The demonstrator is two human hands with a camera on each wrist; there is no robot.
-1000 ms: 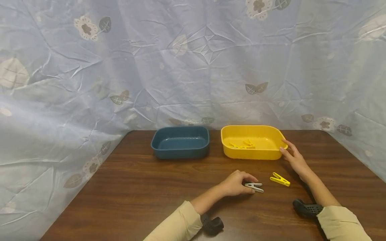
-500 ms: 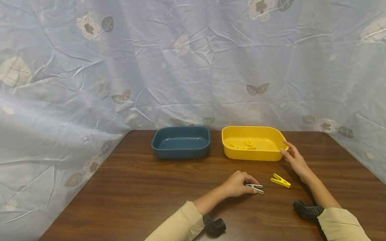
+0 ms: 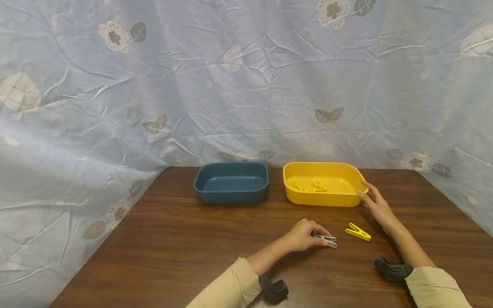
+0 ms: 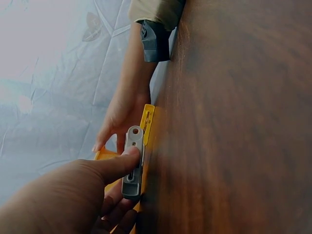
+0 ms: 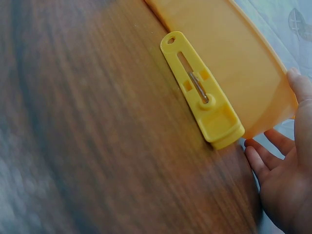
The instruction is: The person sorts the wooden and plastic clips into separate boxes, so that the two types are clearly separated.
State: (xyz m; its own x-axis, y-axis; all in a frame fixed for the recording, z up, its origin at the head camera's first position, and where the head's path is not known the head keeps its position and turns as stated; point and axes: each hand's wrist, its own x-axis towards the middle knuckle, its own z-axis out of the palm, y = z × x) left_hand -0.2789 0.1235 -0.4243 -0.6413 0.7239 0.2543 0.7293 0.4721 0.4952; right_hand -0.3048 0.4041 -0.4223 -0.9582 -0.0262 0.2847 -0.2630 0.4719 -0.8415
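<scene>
My left hand (image 3: 302,236) is low over the table, pinching a grey clothespin (image 3: 330,241) between thumb and fingers. In the left wrist view the thumb lies across the side of that grey clothespin (image 4: 132,185). On the table to its right lies a yellow clothespin (image 3: 359,232), which no hand touches. At the right end of the yellow tray (image 3: 323,199), my right hand (image 3: 379,209) rests its extended thumb and fingers against the corner. The right wrist view has this right hand (image 5: 287,180) beside the tray wall, its fingers loosely spread.
Inside the yellow tray are yellow clothespins (image 3: 319,185). A dark blue tray (image 3: 233,196) stands to its left at the back of the brown wooden table (image 3: 173,256). A patterned curtain (image 3: 231,107) hangs behind. Each wrist carries a black mount (image 3: 390,270).
The two visible ends of the grey clothespin appear slightly closer together. Both hands stay in nearly the same place, and the head view has shifted very slightly.
</scene>
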